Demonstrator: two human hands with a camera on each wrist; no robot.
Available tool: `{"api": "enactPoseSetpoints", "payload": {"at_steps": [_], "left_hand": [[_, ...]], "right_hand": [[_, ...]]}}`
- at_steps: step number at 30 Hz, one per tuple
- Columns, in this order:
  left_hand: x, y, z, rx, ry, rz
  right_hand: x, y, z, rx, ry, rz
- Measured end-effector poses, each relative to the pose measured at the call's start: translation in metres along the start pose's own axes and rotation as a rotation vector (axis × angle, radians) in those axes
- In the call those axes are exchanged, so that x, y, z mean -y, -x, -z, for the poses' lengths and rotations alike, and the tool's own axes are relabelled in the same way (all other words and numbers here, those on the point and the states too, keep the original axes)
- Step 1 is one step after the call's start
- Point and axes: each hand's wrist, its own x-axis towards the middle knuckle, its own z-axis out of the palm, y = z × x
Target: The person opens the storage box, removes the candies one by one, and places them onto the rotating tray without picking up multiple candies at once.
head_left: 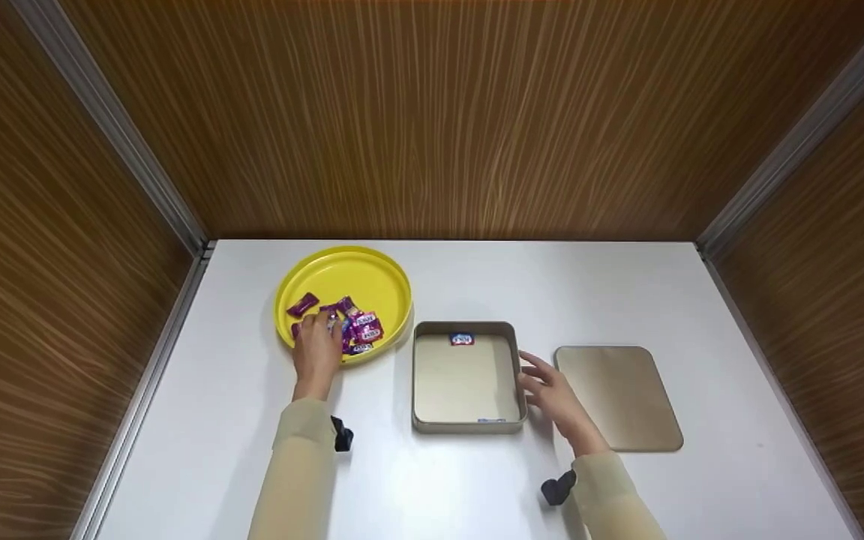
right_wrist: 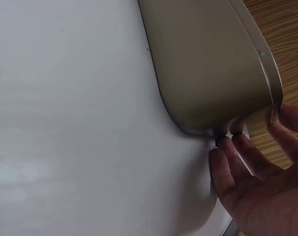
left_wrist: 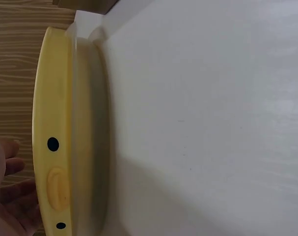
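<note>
In the head view, my left hand (head_left: 318,352) reaches over the near rim of a round yellow tray (head_left: 349,274), fingers loosely bent among purple-wrapped candies (head_left: 367,328). The left wrist view shows two of its fingertips (left_wrist: 13,164) bare above the rim; the others are hidden behind it. An uncovered square metal tin (head_left: 466,379) stands to the right of the tray, with a wrapped candy (head_left: 462,339) against its far wall and another (head_left: 491,420) by its near wall. My right hand (head_left: 556,397) rests extended fingertips against the tin's right wall.
A flat metal lid (head_left: 619,397) lies on the white table (head_left: 469,487) just right of my right hand. Wood-grain panels (head_left: 447,120) close in the table at the back and both sides. A black wrist mount (head_left: 342,435) sits at my left sleeve.
</note>
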Motion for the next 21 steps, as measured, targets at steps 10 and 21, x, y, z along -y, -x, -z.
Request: {"api": "enactPoseSetpoints", "payload": {"at_steps": [10, 21], "left_hand": [[-0.024, 0.011, -0.003, 0.048, -0.013, -0.104], [-0.071, 0.032, -0.015, 0.097, -0.041, -0.327]], "right_hand": [[0.000, 0.000, 0.001, 0.001, 0.014, -0.003], [0.000, 0.001, 0.003, 0.005, 0.034, -0.022]]}}
